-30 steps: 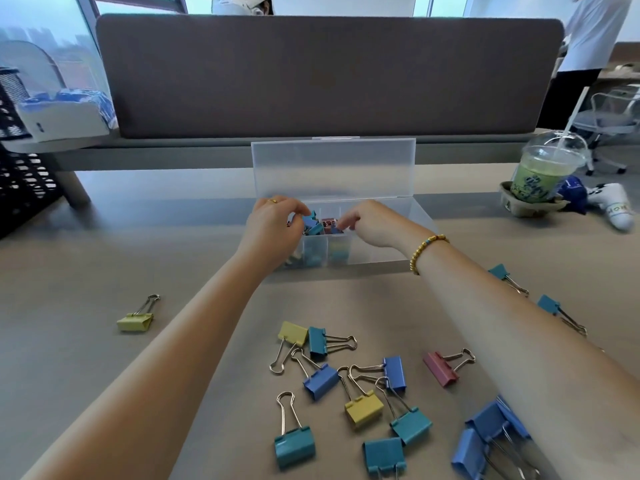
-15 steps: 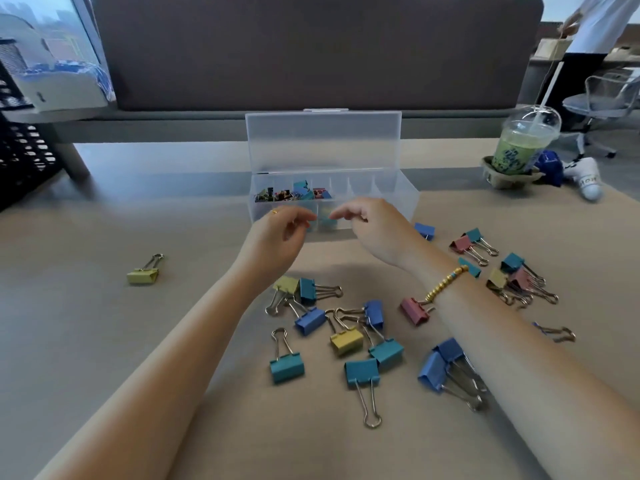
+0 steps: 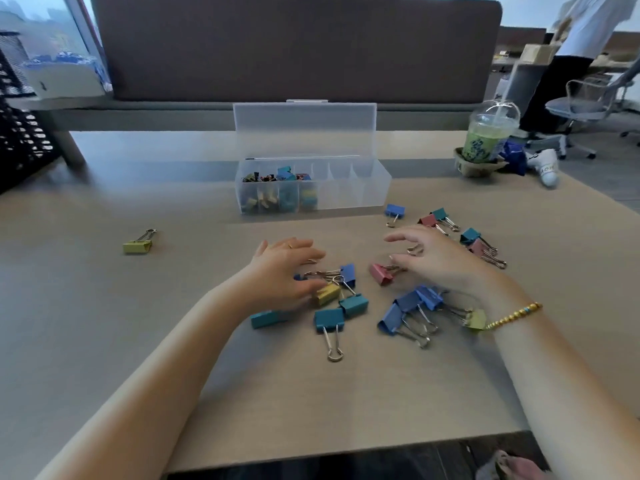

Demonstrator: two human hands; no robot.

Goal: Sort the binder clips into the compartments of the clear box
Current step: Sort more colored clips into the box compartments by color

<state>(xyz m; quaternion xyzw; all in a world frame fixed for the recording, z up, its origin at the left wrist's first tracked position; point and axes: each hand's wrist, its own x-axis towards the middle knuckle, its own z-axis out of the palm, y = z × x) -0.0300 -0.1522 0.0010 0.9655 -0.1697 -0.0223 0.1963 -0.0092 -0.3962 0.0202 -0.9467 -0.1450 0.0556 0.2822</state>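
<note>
The clear box (image 3: 349, 194) stands open mid-table with its lid upright. Its left compartments hold small clips; the right ones look bare. Loose binder clips lie in front of it. My left hand (image 3: 284, 271) lies flat, fingers straight, on a cluster with a yellow clip (image 3: 325, 294), a blue clip (image 3: 348, 274) and a teal clip (image 3: 268, 318). My right hand (image 3: 436, 261) hovers with fingers spread and relaxed over the handles of a pink clip (image 3: 381, 273). Several blue clips (image 3: 408, 306) lie near my right wrist. Neither hand holds anything.
A lone yellow clip (image 3: 138, 245) lies far left. More clips (image 3: 474, 240) are scattered right, and one blue clip (image 3: 394, 210) sits by the box. An iced drink cup (image 3: 488, 140) stands back right, a black mesh basket (image 3: 20, 140) far left. A person (image 3: 581, 46) stands beyond the divider (image 3: 294, 46).
Both hands have drawn back from the box toward me and come down over the loose clips. The view has tilted down.
</note>
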